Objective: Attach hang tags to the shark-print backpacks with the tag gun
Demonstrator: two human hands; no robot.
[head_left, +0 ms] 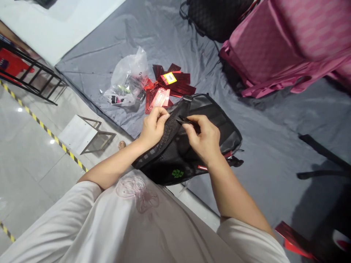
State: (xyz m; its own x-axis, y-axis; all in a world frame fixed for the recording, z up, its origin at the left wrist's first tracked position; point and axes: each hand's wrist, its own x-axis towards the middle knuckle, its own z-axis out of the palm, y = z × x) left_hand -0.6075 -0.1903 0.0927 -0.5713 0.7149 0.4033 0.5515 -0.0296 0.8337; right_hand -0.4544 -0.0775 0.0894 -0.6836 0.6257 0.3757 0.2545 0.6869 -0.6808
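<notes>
A black backpack with a green logo lies on the grey cloth-covered table, close to my body. My left hand pinches the padded shoulder strap near its upper end. My right hand grips a black strap or buckle piece right beside it, above the back panel. Both hands are closed on the strap, a few centimetres apart.
Behind the backpack lie dark red hang tags and a clear plastic bag with small items. A pink backpack and another black bag stand at the far right. The table edge runs at the left, with floor and yellow-black tape beyond.
</notes>
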